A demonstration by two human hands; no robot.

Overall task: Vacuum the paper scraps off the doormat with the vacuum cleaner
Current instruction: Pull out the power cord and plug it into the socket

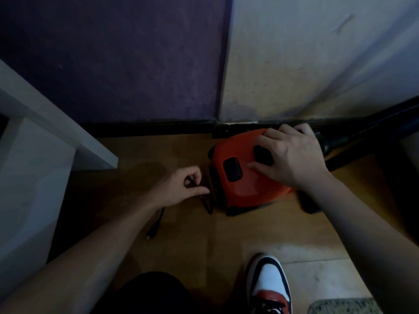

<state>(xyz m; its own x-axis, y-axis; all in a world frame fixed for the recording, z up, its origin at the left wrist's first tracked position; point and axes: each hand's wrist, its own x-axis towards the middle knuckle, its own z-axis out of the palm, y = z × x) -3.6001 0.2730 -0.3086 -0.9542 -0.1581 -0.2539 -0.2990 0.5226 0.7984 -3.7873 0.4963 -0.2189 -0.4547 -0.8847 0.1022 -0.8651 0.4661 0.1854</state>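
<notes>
2 walls are meeting in a corner at the top of the view, a purple wall (pixel 118 55) on the left and a pale wall (pixel 317 53) on the right, with a black skirting board (pixel 149 128) running along their base. Below them a wooden floor (pixel 181 241) is spreading out, and a white piece of furniture (pixel 34 155) is standing at the left edge. The orange vacuum cleaner (pixel 244 177) is sitting on the floor right against the corner, its black hose (pixel 353 137) leading off to the right. The right hand (pixel 292 155) is lying on top of the vacuum cleaner, fingers spread and resting on the orange casing, gripping nothing. The left hand (pixel 181 189) is pinching the thin black power cord (pixel 205 201) between thumb and fingertips just beside the vacuum cleaner's left end. The cord's plug (pixel 154 230) is lying on the floor under the left forearm. 1 red, white and black shoe (pixel 267 284) is showing at the bottom, and a corner of the speckled doormat (pixel 340 305) is peeking in at the bottom right, well apart from the vacuum cleaner.
</notes>
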